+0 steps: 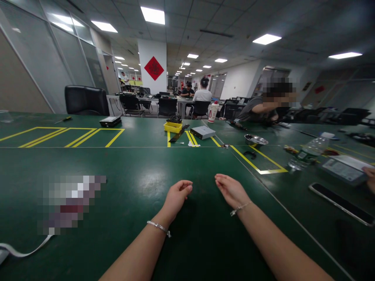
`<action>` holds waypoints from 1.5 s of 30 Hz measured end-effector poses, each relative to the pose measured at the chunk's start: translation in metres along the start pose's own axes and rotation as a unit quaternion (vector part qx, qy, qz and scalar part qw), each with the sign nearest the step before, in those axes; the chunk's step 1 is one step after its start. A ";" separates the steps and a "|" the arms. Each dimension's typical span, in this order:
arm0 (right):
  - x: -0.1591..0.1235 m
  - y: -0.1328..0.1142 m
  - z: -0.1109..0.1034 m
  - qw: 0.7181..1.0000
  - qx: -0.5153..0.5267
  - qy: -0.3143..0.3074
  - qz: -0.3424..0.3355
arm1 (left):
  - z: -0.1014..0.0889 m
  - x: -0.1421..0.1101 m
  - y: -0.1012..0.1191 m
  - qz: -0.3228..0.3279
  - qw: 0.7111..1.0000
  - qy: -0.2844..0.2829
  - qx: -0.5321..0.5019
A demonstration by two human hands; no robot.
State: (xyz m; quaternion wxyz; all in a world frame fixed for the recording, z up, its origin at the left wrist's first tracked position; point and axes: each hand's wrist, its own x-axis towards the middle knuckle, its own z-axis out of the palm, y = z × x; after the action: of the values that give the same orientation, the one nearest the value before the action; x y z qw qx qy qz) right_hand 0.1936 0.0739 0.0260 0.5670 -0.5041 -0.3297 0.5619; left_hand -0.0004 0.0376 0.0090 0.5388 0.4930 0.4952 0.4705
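My left hand (177, 195) is just above or resting on the green table (123, 242), its fingers loosely bent and the thumb close to the index finger. I see nothing held in it. Across a short gap is my right hand (231, 190), fingers stretched toward the left one, with no object in it. A bracelet circles each wrist. The hands do not touch each other. Beyond them are a yellow bin (172, 127), a grey metal box-shaped device (202, 132) and a small white scrap (193, 144).
A blurred-out badge-like item (72, 203) with a white strap lies left. To the right are a phone (341, 203), a water bottle (310, 152), a metal bowl (256, 139) and a grey box (342, 170) near another person's hand (369, 175). A black drive-like device (110, 121) sits at far left.
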 end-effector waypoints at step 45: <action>-0.045 0.043 0.048 0.992 -0.084 -0.065 -0.070 | 0.011 -0.008 0.002 0.048 0.998 0.040 0.025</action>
State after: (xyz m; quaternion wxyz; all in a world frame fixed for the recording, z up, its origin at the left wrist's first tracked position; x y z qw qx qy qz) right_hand 0.1282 0.0342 0.0076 0.5382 -0.4878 -0.4466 0.5225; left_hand 0.0095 0.0287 0.0113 0.4830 0.5097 0.5040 0.5029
